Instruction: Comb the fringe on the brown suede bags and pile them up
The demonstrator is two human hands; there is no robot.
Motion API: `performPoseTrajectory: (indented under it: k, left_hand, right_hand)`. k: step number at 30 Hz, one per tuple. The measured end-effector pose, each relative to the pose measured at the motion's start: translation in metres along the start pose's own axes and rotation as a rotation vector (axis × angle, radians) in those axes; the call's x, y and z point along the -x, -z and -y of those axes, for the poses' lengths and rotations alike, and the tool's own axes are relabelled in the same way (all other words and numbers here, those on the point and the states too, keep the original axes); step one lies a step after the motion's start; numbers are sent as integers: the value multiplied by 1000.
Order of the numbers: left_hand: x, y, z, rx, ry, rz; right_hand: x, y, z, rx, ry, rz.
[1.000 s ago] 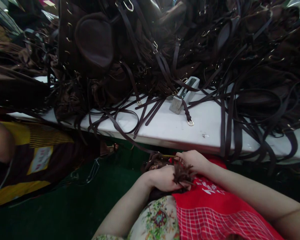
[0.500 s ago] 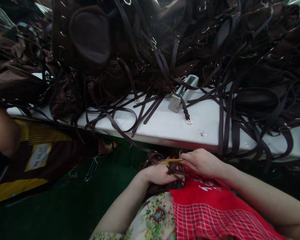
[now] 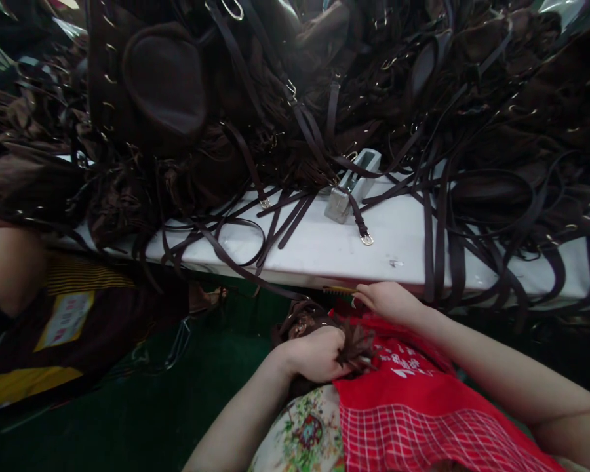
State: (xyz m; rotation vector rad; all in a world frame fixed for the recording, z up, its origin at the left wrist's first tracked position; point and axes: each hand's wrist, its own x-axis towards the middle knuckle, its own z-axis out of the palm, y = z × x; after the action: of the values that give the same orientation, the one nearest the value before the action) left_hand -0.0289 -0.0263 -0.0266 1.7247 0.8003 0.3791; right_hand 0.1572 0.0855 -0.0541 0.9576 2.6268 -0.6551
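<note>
My left hand point(image 3: 318, 354) is closed around a bunch of dark brown fringe point(image 3: 356, 344), whose loose strips stick out past the fingers. The fringe seems to belong to a brown bag point(image 3: 295, 321) with small metal eyelets, bunched on my lap and partly covered by that hand. Higher and to the right, near the table edge, my right hand point(image 3: 393, 303) pinches one end of a thin yellowish comb point(image 3: 340, 289). Its teeth point down, and it is apart from the fringe.
A white table point(image 3: 305, 252) runs across in front, heaped with dark brown bags point(image 3: 164, 82) and trailing straps point(image 3: 437, 249). On it lie a grey metal block point(image 3: 354, 183) and a small buckled strap point(image 3: 361, 223). At left sits another person point(image 3: 14, 262) in a dark and yellow apron.
My right hand has lifted the comb up and away from the fringe toward the table edge. The fringe in my left hand now spreads to the right. The view has shifted slightly.
</note>
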Motion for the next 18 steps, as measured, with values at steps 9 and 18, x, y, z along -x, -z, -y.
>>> performPoseTrajectory:
  k: [9, 18]
  left_hand:
    - [9, -6, 27, 495, 177, -226]
    - [10, -8, 25, 454, 267, -230]
  right_hand:
    - [47, 19, 17, -367, 267, -103]
    - [42, 16, 33, -60, 266, -5]
